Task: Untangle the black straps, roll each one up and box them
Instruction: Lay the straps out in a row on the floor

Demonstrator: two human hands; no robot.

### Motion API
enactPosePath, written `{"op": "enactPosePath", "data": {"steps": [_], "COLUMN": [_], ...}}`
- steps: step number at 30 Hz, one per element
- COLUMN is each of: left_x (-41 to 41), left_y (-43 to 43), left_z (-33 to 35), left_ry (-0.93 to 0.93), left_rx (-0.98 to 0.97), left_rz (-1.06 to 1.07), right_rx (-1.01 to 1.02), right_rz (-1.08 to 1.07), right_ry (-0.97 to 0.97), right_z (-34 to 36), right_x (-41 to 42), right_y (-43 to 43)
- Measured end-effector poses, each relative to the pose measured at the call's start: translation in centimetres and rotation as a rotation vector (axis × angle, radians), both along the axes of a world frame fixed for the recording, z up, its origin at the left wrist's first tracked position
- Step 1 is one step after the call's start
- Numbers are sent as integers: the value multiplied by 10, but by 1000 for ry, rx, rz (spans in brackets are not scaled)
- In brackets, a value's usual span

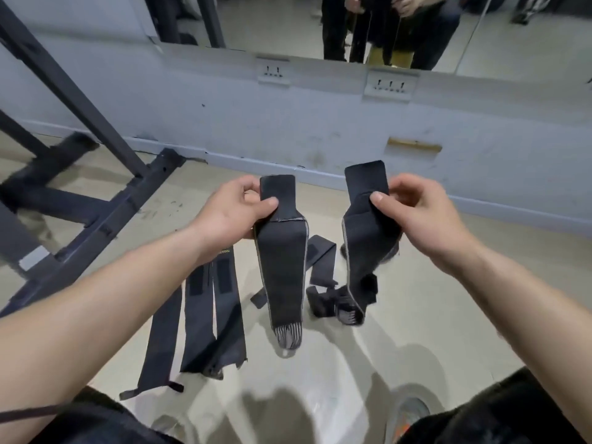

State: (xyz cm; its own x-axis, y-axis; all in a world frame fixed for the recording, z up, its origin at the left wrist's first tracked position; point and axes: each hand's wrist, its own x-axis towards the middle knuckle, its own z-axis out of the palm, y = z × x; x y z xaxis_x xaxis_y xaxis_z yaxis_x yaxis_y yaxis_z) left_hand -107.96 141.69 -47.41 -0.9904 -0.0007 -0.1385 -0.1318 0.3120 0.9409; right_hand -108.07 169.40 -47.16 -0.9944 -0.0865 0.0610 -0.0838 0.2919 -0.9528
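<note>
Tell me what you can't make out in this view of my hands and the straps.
Head view only.
Box: none in frame.
Left hand fingertips: behind the left strap.
Right hand fingertips: behind the right strap.
Floor heap: partly covered by both held straps, tangling unclear.
Lettering on a flat strap: too small, cut by the left wrist.

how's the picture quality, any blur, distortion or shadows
Head view: wide-angle distortion bows the wall and black frame; the frame's lower part is blurred; left hand and right hand, pinching the left strap and right strap, look fairly sharp; soft overlapping shadows cross the floor.
</note>
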Motion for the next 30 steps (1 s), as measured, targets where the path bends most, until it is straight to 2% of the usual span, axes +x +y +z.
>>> {"op": "enactPosePath", "data": {"steps": [2, 6, 12, 15, 19, 21, 25, 30], "left_x": [10, 12, -6, -14, -18, -16, -14, -16], "left_y": [-2, 4, 18, 22, 27, 34, 43, 43], "left_z": [-2, -20, -32, -33, -32, -29, -27, -23], "left_ry": [-3, -44, -82, -134, -154, -126, -50, 33], "left_rx": [68, 137, 274, 376, 420, 408, 325, 232], "left_rz": [34, 152, 314, 346, 348, 275, 146, 138], "right_rx": [-104, -164, -112, -112, -22, -8, -103, -235], "right_rz": [-65, -130, -90, -68, -74, -75, -22, 32], "right_ry": [-109, -260, -269, -269, -199, -178, -180, -262], "right_z": [-10, -19, -25, -32, -45, -47, -42, -37], "right_x": [4, -10, -30, -34, -38, -37, -30, -27], "right_y": [-1, -17, -44, -53, -62, -67, -76, -77]}}
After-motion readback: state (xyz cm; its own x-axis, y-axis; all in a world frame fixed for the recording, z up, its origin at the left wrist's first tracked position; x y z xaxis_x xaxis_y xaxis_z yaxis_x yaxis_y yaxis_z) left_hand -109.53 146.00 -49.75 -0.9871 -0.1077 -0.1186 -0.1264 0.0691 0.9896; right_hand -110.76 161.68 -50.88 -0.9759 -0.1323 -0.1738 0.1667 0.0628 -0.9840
